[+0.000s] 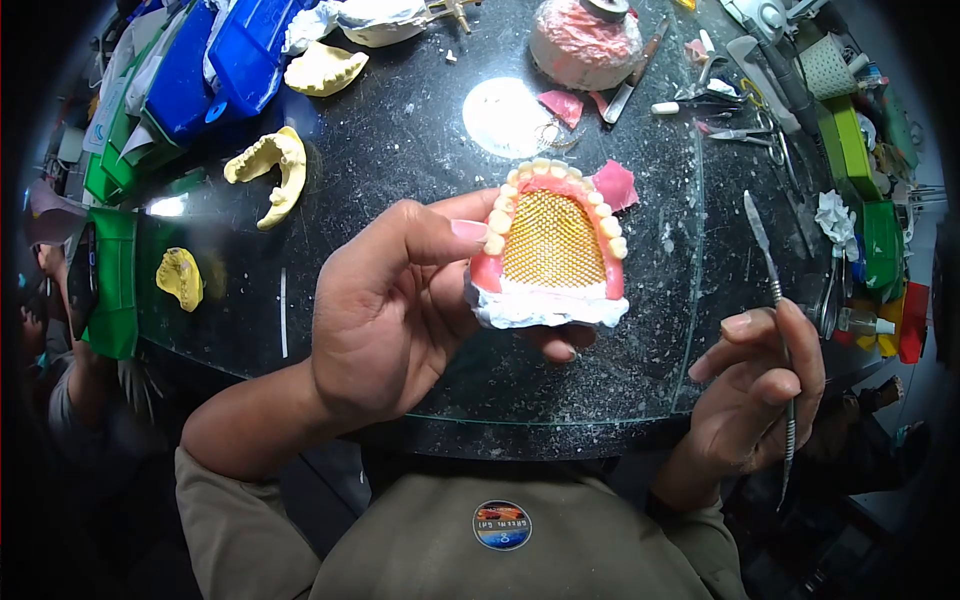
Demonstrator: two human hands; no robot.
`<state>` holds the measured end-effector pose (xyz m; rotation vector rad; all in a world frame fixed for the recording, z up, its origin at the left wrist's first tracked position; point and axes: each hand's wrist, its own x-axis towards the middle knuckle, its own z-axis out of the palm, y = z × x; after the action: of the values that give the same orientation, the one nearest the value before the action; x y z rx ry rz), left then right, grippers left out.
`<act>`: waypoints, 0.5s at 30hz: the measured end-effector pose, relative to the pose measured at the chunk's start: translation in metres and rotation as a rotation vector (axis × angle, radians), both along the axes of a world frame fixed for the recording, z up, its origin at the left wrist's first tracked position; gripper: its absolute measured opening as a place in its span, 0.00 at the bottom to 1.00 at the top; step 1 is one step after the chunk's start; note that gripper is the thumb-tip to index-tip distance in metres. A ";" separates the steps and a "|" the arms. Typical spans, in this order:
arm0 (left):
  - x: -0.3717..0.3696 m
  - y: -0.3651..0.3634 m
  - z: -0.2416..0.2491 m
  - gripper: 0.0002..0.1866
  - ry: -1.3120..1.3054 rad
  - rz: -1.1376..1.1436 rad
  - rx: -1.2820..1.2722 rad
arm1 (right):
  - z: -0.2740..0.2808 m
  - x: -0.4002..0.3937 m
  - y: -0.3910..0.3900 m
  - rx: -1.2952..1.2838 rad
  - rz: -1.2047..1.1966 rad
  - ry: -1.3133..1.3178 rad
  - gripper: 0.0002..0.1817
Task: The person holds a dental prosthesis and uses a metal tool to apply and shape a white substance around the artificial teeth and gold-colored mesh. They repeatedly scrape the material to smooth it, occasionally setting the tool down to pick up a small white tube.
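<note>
My left hand [385, 295] grips an upper denture on a white plaster model [545, 308], its thumb along the side teeth and other fingers underneath. The denture [611, 270] has cream teeth, pink wax gums and a gold mesh [553, 240] across the palate, turned up toward me. My right hand [755, 385] is off to the right, apart from the model. Between its fingers is a slim metal wax carver [772, 275], its flat blade pointing up and away. Just behind the teeth, a piece of pink wax sheet [616, 185] lies on the table.
Yellow plaster casts [282, 175] lie at the left, near blue bins [225, 75] and green bins [112, 300]. At the back stands a pink-smeared round pot [587, 45] beside a knife [637, 75]. Scissors [745, 134] and other tools lie at the right. Another person's arm shows at far left.
</note>
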<state>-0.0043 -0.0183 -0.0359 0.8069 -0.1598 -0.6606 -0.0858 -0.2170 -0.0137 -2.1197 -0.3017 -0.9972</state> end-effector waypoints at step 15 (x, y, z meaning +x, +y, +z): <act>0.001 0.000 0.001 0.31 0.044 -0.001 -0.100 | 0.001 0.000 -0.001 0.011 0.010 0.012 0.26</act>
<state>-0.0035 -0.0184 -0.0354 0.6962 -0.1522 -0.6653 -0.0861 -0.2181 -0.0130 -2.1114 -0.2999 -0.9775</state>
